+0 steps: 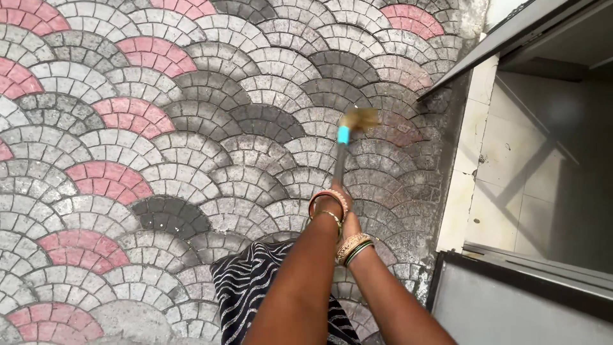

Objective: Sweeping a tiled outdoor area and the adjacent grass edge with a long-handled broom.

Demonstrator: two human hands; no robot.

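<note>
While we look down at the fan-patterned paving (191,128), both hands, the left hand (329,199) and the right hand (350,225), are wrapped around the broom (345,144), its blurred bristle head out ahead near the tiled doorstep (504,160).

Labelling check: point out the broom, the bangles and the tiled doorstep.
broom (343,135), head view, on the blue collar below the bristles.
bangles (353,248), head view, on the stacked bands at one wrist.
tiled doorstep (511,172), head view, on a bare tile.

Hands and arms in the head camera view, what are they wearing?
Both forearms are bare, with no sleeves. The left hand has orange and thin gold bangles at its wrist. The right hand has a stack of gold and green bangles.
</note>
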